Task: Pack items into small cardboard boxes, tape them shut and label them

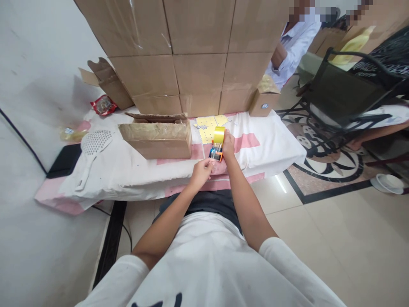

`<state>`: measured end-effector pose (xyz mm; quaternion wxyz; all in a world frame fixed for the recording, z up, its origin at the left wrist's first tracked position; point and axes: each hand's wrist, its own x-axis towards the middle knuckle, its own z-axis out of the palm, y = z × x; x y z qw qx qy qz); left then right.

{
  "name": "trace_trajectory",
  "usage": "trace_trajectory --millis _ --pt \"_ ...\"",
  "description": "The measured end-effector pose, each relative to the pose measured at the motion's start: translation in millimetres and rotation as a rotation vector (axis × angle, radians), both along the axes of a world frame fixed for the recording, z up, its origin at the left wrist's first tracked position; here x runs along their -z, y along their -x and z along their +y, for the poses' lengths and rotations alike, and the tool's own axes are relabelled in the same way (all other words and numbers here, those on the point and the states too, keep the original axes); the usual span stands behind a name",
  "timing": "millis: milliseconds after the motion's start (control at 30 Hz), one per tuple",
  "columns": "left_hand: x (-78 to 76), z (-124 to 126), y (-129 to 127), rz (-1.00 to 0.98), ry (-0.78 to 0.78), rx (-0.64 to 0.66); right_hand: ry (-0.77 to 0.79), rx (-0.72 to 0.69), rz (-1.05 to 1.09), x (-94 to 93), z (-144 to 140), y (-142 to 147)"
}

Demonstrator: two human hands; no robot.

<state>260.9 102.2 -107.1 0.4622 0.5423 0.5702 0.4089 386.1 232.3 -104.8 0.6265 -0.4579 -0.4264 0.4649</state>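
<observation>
A tape dispenser [216, 153] with a blue and orange body carries a yellow roll of tape [219, 134]. My right hand [228, 146] is wrapped round its right side and holds it above the table's near edge. My left hand [202, 174] is closed in a pinch at the dispenser's lower end; what lies between its fingertips is too small to make out. Just left of the dispenser stands a long cardboard box [159, 145] with its top flaps up.
Stacked cartons [201, 70] form a wall behind the cloth-covered table [128, 175]. A small box [264, 100] stands at right. At left lie a perforated white scoop [96, 143], a black device [64, 161] and a red packet [104, 105]. Another person [292, 47] is behind the cartons, near a chair [348, 85].
</observation>
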Motion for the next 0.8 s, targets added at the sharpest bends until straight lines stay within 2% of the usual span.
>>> trace_trajectory --millis 133,333,533,800 --pt "10.2 -4.5 0.7 0.009 -0.003 -0.016 0.009 -0.004 0.002 -5.4 -3.8 1.5" --pt "16.8 -15.7 0.6 -0.005 0.009 -0.003 0.012 0.016 0.006 0.8 0.4 0.5" --pt "28.2 -37.7 0.7 -0.070 0.112 0.021 0.070 0.009 0.025 0.7 3.7 -2.1" --pt "34.0 -36.6 3.3 -0.153 0.095 0.003 -0.003 -0.032 -0.029 3.4 6.1 -8.2"
